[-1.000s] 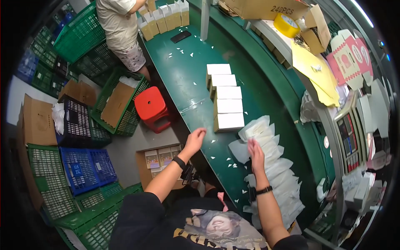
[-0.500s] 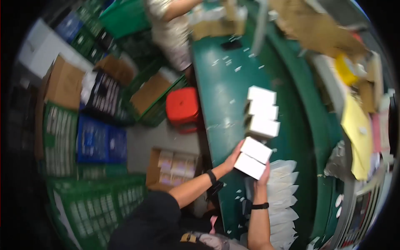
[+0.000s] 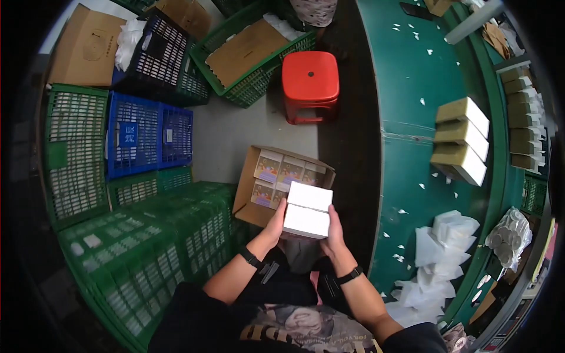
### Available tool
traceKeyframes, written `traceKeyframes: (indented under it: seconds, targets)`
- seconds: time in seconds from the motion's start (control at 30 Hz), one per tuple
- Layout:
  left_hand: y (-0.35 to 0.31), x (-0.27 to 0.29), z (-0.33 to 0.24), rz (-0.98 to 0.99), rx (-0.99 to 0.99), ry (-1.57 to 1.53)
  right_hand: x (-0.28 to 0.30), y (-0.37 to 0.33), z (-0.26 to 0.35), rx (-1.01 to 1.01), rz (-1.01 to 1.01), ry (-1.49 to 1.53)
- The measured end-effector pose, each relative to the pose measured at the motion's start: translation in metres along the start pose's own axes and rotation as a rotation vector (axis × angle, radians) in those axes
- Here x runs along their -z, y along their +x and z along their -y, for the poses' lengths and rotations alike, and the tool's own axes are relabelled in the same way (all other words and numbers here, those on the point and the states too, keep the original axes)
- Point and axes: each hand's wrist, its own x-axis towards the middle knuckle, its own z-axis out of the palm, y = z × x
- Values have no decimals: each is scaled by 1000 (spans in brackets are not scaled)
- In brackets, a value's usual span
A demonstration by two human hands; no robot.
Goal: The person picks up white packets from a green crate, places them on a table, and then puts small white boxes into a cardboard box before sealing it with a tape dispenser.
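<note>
Two white boxes (image 3: 307, 210), set edge to edge, are gripped between my two hands. My left hand (image 3: 274, 226) presses their left side and my right hand (image 3: 334, 230) their right side. Just beyond them stands an open cardboard carton (image 3: 247, 203), partly covered by the boxes I hold. Several small printed boxes (image 3: 268, 167) sit in rows inside it. Over on the green table (image 3: 406, 153), several more boxes (image 3: 462, 141) with white tops stand in a row.
A red stool (image 3: 311, 76) stands beyond the carton. Green crates (image 3: 159, 253) and a blue crate (image 3: 134, 138) line the left side. White plastic bags (image 3: 438, 253) lie heaped on the table, beside a clear bag of round things (image 3: 509, 241). A dark phone (image 3: 415, 10) lies farther off.
Both hands have carried the two white boxes off the table, leftward to beside the open carton. My view has turned left with them.
</note>
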Motion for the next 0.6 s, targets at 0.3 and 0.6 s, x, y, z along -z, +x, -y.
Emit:
traceKeyframes:
  seconds: [0.3, 0.6]
  targets:
    - [220, 175, 109, -257, 146, 134, -2, 288, -107, -284, 11, 242]
    - [251, 197, 163, -257, 43, 235, 52, 340, -164, 128, 13, -109]
